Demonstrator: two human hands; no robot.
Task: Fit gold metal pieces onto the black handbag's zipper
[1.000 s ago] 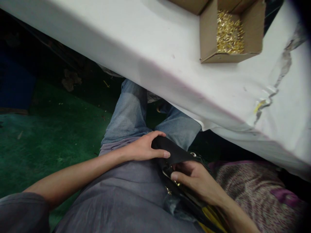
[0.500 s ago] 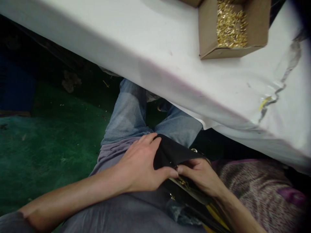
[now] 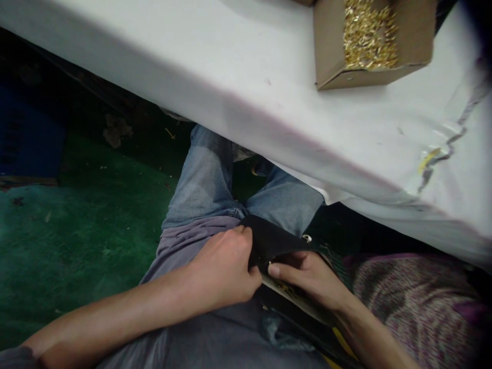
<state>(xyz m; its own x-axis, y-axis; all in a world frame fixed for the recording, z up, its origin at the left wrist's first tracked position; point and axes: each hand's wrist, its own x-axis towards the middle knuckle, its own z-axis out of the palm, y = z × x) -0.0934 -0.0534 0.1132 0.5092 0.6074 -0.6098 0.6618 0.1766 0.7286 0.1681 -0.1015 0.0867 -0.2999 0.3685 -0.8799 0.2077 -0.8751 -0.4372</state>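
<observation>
2 bare hands on the black bag, which lies in the lap against the grey shirt! The left hand is curled closed on its edge; the right hand has its thumb at the mouth, by a small gold fitting, fingers out of sight within (whether they clasp anything, I cannot tell). Here's the danger: let that left grip slacken and the soft panel could sag away from the right thumb. A crooked push might lose the fitting into the dark inside. Up on the white table, gold pieces fill an open cardboard box; a knock could spill some.
</observation>
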